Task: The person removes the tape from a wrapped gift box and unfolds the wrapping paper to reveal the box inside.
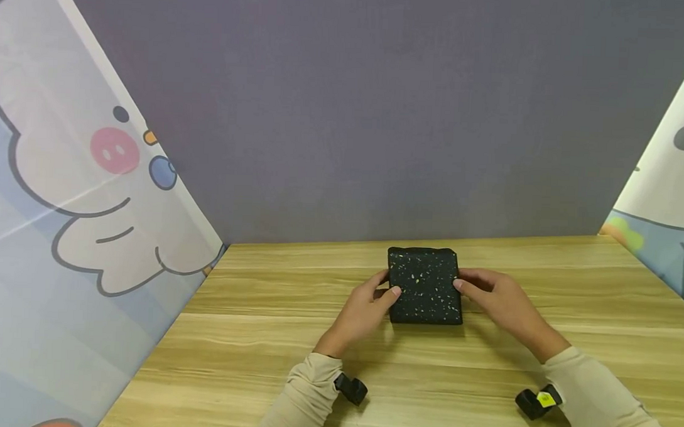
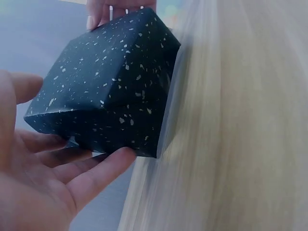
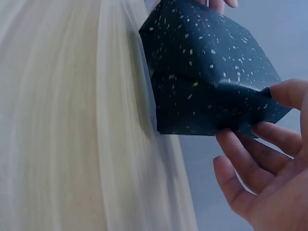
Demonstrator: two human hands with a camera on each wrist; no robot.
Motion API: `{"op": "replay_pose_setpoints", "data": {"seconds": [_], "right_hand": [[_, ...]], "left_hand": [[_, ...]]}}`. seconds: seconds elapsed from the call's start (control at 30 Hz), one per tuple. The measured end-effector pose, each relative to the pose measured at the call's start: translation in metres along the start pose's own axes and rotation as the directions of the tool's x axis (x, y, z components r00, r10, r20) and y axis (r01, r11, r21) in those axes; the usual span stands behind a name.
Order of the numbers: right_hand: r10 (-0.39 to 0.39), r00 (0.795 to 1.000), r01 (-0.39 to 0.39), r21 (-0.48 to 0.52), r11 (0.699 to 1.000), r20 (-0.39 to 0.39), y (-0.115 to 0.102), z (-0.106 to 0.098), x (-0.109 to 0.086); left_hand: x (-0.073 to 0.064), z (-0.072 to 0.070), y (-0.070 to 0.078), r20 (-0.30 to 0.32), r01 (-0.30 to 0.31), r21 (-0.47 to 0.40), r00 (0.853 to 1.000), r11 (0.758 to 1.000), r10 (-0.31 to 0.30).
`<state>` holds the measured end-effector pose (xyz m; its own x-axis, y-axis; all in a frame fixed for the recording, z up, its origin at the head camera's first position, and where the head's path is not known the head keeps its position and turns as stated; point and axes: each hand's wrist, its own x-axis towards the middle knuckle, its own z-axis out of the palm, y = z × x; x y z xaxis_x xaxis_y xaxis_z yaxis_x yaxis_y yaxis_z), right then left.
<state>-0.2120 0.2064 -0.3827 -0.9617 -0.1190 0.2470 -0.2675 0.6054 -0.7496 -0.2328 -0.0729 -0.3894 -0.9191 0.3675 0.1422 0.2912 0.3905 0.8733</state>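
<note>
Pale wood-grained worktop runs back to a grey wall, and toward its far edge the left hand and right hand, partly open, pinch a speckled black box from opposite sides, thumbs uppermost, presumably to steady it evenly.

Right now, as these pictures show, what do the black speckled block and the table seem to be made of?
Black speckled block: perhaps paper or thin plastic outside, satin; its top edge is uneven and one edge catches soft light. The inside is hidden.
Table: wood or wood-look laminate, seemingly smooth; its streaked grain fits both.
</note>
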Motion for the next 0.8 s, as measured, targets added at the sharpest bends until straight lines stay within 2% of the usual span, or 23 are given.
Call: {"op": "replay_pose_setpoints", "data": {"seconds": [0.13, 0.3, 0.57, 0.7, 0.8], "right_hand": [[-0.012, 1.000, 0.012, -0.004, 1.000, -0.017, -0.002, -0.003, 0.004], [-0.032, 0.999, 0.032, 0.056, 0.998, -0.009, 0.000, -0.005, 0.010], [-0.095, 0.994, 0.099, 0.096, 0.990, -0.049, -0.004, -0.001, 0.005], [-0.148, 0.988, 0.153, 0.140, 0.978, -0.045, -0.007, 0.001, 0.003], [-0.152, 0.988, 0.156, 0.144, 0.977, -0.041, -0.009, 0.001, 0.001]], "left_hand": [[0.004, 0.001, 0.002, -0.020, -0.022, -0.018, 1.000, 1.000, 0.022], [0.009, 0.001, 0.005, -0.068, -0.033, -0.059, 0.997, 0.998, 0.029], [0.004, -0.002, 0.011, -0.161, -0.054, -0.046, 0.986, 0.997, 0.046], [0.003, -0.003, 0.012, -0.183, -0.079, -0.070, 0.981, 0.994, 0.065], [0.003, -0.003, 0.013, -0.187, -0.100, -0.087, 0.979, 0.991, 0.082]]}}
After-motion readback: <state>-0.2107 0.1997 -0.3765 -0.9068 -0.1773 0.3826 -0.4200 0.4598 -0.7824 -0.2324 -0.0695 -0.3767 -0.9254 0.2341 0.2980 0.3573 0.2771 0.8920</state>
